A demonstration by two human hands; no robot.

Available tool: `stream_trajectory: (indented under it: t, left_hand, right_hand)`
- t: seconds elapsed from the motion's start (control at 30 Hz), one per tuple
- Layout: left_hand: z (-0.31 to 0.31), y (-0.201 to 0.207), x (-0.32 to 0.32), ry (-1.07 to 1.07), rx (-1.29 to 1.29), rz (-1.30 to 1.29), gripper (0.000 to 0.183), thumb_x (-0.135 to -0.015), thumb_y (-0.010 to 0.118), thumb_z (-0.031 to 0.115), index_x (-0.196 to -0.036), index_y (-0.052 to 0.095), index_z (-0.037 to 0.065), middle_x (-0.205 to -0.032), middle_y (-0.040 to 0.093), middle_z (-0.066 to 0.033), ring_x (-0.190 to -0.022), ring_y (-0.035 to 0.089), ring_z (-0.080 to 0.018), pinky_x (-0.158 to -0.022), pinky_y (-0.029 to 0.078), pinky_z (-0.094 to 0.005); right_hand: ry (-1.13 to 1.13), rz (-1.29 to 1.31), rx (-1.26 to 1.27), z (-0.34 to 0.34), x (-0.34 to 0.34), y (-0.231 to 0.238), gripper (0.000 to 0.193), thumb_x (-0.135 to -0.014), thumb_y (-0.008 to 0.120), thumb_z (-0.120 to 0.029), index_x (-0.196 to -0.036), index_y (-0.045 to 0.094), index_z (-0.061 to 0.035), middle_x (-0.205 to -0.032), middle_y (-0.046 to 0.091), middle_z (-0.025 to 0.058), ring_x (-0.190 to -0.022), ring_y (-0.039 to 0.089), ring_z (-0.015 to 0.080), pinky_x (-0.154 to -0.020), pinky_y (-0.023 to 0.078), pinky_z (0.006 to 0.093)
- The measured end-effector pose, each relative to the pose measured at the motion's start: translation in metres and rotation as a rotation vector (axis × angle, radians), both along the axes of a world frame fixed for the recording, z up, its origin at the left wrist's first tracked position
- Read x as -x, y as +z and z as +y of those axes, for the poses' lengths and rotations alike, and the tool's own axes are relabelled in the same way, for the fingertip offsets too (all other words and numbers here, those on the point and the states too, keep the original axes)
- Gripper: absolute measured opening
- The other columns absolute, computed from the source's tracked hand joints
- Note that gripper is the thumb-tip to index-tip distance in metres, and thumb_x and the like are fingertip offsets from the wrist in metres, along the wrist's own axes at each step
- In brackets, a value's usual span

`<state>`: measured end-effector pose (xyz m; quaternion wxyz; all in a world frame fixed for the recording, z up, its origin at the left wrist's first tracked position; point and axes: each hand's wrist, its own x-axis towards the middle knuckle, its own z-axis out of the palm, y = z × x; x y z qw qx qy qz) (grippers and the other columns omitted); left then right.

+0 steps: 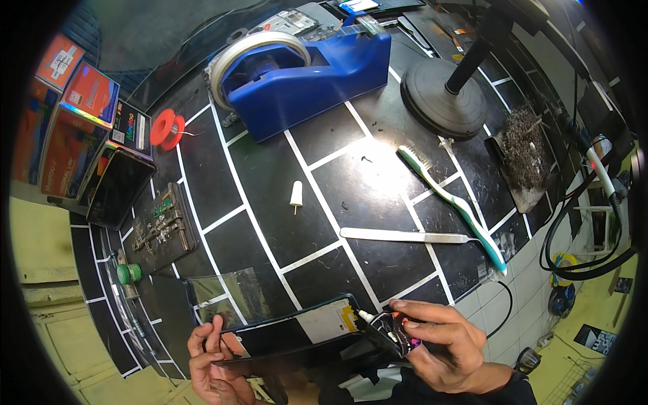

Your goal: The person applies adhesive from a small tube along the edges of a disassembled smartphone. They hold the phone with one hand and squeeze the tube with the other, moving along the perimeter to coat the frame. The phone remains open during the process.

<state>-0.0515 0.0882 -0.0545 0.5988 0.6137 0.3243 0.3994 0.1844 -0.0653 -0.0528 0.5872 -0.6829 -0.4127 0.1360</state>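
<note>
My left hand [217, 368] pinches the left end of an opened phone [327, 325], whose silver inner plate shows. A dark glossy panel [283, 359] is tilted along the phone's near side; I cannot tell whether it is joined to it. In my right hand [449, 341] is a crumpled dark glue tube [398, 335] with pink and red marks. Its pale nozzle points at the phone's right end, close to the yellow strip there. A white cap with a pin [296, 194] stands on the table beyond. Part of the phone is hidden behind the panel.
Metal tweezers [405, 235] and a green-white toothbrush [459, 206] lie beyond my right hand. A blue tape dispenser [310, 88] and a round black stand base [443, 108] stand farther back. Boxes [81, 135], a red spool [167, 129] and a board holder [165, 226] are at left.
</note>
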Motion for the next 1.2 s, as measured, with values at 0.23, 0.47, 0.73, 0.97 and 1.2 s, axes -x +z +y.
stream_trajectory:
  t: [0.23,0.47,0.73,0.97,1.2]
  left_hand:
    - [-0.002,0.003,-0.004,0.009,0.011,0.015,0.044,-0.095,0.066,0.038,-0.121,0.060,0.003,-0.148,0.036,-0.0256,-0.139,0.033,-0.0536,-0.115,0.030,-0.0572]
    - [0.003,-0.003,-0.003,-0.026,-0.018,0.005,0.045,-0.095,0.065,0.039,-0.120,0.060,0.002,-0.147,0.037,-0.0258,-0.138,0.035,-0.0530,-0.115,0.031,-0.0563]
    - [0.000,0.003,-0.007,0.022,-0.002,0.036,0.046,-0.095,0.064,0.042,-0.117,0.062,0.002,-0.146,0.039,-0.0270,-0.137,0.037,-0.0523,-0.113,0.037,-0.0532]
    - [-0.002,0.003,-0.007,0.049,0.020,0.028,0.047,-0.094,0.064,0.043,-0.117,0.063,0.002,-0.146,0.038,-0.0275,-0.137,0.037,-0.0515,-0.112,0.039,-0.0515]
    - [-0.002,0.001,-0.003,0.106,0.100,0.001,0.045,-0.094,0.065,0.042,-0.115,0.065,0.003,-0.146,0.039,-0.0278,-0.137,0.038,-0.0511,-0.113,0.038,-0.0516]
  right_hand:
    - [-0.052,0.068,-0.006,-0.001,-0.003,0.000,0.022,-0.080,0.076,0.006,-0.094,0.058,0.0082,-0.102,0.068,0.0311,-0.096,0.072,0.0370,-0.084,0.061,0.0403]
    - [0.029,0.056,-0.008,-0.008,-0.009,0.004,0.025,-0.079,0.074,0.008,-0.100,0.060,0.0076,-0.107,0.067,0.0330,-0.101,0.070,0.0398,-0.086,0.059,0.0429]
    - [0.083,-0.034,0.006,-0.005,-0.017,0.003,0.033,-0.071,0.072,0.013,-0.102,0.062,0.0068,-0.111,0.067,0.0329,-0.105,0.068,0.0424,-0.087,0.058,0.0434]
    - [0.066,-0.073,0.008,-0.003,-0.015,-0.003,0.040,-0.063,0.076,0.014,-0.100,0.063,0.0052,-0.110,0.068,0.0317,-0.102,0.070,0.0411,-0.083,0.060,0.0419]
    - [0.072,-0.079,0.016,-0.002,-0.014,-0.001,0.041,-0.062,0.077,0.013,-0.100,0.063,0.0048,-0.110,0.068,0.0315,-0.102,0.070,0.0409,-0.082,0.060,0.0419]
